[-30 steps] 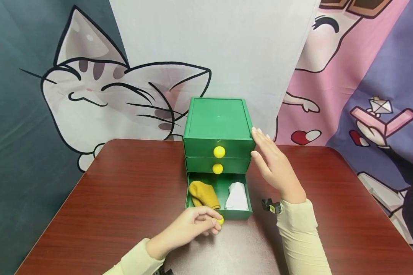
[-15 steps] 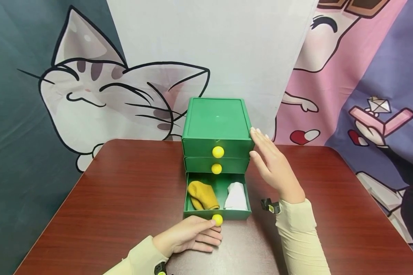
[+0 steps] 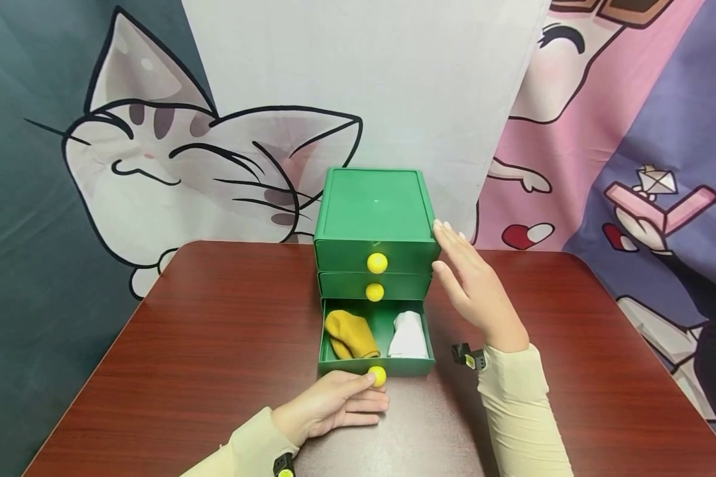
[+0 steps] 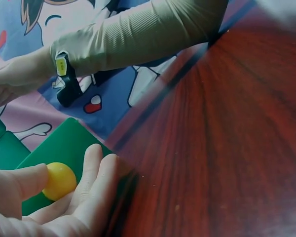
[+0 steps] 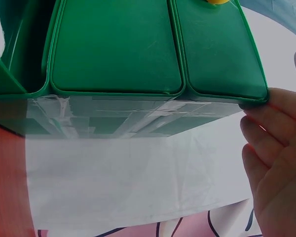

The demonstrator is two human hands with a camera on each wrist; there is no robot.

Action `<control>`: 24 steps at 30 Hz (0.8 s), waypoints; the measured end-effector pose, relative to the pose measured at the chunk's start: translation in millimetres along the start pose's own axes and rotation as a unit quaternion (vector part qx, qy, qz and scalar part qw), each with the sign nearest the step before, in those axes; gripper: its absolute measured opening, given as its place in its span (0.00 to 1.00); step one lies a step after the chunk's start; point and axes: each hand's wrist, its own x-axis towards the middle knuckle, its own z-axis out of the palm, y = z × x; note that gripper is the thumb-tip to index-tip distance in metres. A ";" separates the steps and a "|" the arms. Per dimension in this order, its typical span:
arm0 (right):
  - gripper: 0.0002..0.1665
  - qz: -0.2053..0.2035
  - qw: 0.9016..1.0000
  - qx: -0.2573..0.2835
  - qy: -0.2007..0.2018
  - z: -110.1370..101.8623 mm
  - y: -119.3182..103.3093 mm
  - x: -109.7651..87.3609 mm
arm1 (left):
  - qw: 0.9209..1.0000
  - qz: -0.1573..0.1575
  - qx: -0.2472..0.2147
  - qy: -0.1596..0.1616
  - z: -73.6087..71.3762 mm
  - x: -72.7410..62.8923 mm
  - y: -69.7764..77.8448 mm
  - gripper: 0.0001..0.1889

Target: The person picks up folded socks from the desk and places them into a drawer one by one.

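Note:
A green drawer unit [image 3: 376, 202] stands on the table, its bottom drawer [image 3: 372, 368] pulled out. Inside lie a mustard-yellow sock [image 3: 352, 336] on the left and a white folded cloth [image 3: 408, 336], perhaps also a sock, on the right. My left hand [image 3: 334, 405] pinches the bottom drawer's round yellow knob [image 4: 59, 181] between thumb and index finger, its other fingers extended below. With fingers straight, my right hand [image 3: 480, 291] rests against the unit's upper right edge; in the right wrist view the fingertips [image 5: 276, 111] touch the top corner.
Two upper drawers [image 3: 346, 255] are closed, each with a yellow knob. Clear tape [image 5: 138, 116] runs along the unit's side. Brown wooden tabletop [image 3: 215, 344] extends to both sides, and a printed cloth [image 3: 274, 59] hangs behind.
My left hand has turned from palm down over the knob to thumb up, pinching it. The bottom drawer has slid slightly inward during the last half second. My right hand stays in place.

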 end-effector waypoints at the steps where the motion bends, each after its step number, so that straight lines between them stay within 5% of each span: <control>1: 0.32 0.000 1.000 0.000 0.000 0.0 -0.3 0.1 | 1.000 0.002 -0.002 0.001 0.0 0.9 0.8 0.25; 24: 0.32 -0.001 1.000 0.003 0.000 -0.1 0.8 0.2 | 0.997 0.051 -0.061 0.024 -19.9 44.1 27.5 0.26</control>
